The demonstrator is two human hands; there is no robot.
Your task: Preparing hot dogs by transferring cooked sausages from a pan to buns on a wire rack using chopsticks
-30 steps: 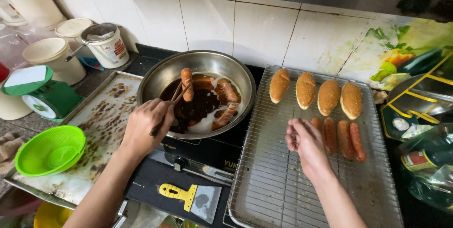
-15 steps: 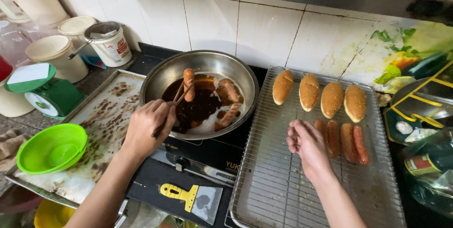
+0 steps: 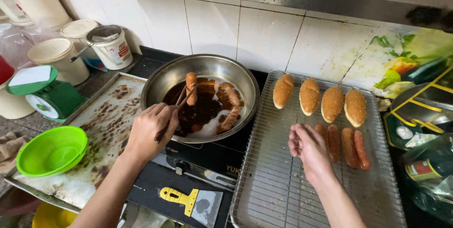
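Sausage [image 3: 191,88] is pinched in chopsticks [image 3: 181,99] gripped by the closed left hand [image 3: 152,131], above the metal pan [image 3: 166,79] holding dark sauce and further sausages. The right hand [image 3: 309,147], loosely curled and holding nothing, rests on the wire rack [image 3: 283,190] carrying four buns and four sausages.

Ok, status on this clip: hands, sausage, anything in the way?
Left hand grips chopsticks, pinching a sausage above the pan. Right hand empty, on the rack. Nothing in the way.
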